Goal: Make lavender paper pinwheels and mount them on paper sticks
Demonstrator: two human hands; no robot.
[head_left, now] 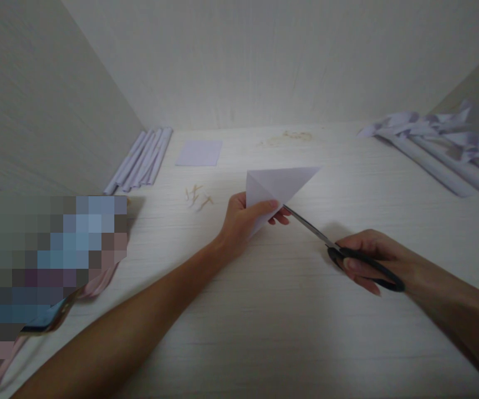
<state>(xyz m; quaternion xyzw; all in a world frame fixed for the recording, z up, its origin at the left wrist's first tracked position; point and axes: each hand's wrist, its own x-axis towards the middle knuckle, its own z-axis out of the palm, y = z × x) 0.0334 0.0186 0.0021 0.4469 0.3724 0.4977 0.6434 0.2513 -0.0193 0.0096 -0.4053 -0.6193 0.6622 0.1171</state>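
Note:
My left hand [248, 213] pinches a pale square sheet of paper [275, 183] above the table, thumb on top and fingers beneath. Crease lines run across the sheet, and a notch opens at its right side beside my fingertips. In my right hand [372, 257] is a pair of scissors [316, 233] with black handles. The narrow blades lie nearly together and point up and left. Their tips meet the paper at the notch, close to my left thumb; whether they touch it I cannot tell.
Several rolled paper tubes [142, 160] lie at the back left, beside a flat paper square [198, 152]. Small yellowish bits [198, 197] are scattered nearer. Paper pinwheels [426, 127] on tube sticks rest at the right. A partly blurred-out phone [46, 318] stands at the left.

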